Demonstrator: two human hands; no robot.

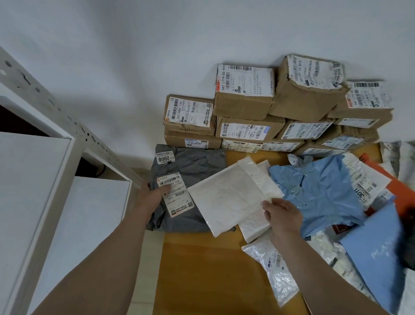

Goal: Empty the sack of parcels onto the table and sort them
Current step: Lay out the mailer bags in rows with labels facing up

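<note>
Head view: the grey bag [193, 172] lies on the table [207, 276], just in front of the pile of brown boxes [271, 107]. The left hand [153, 195] grips its edge, thumb on top. The right hand [284, 216] pinches the white parcel [229, 199], which is also in front of the pile.

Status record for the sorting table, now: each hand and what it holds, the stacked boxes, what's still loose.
left hand: grips left edge of grey mailer, thumb on its label
right hand: pinches corner of white padded mailer
overlap: white padded mailer lies over grey mailer's right side
cardboard boxes: stacked at back of table, by the wall
loose pile: blue bag, clear pouch, others at right
</note>
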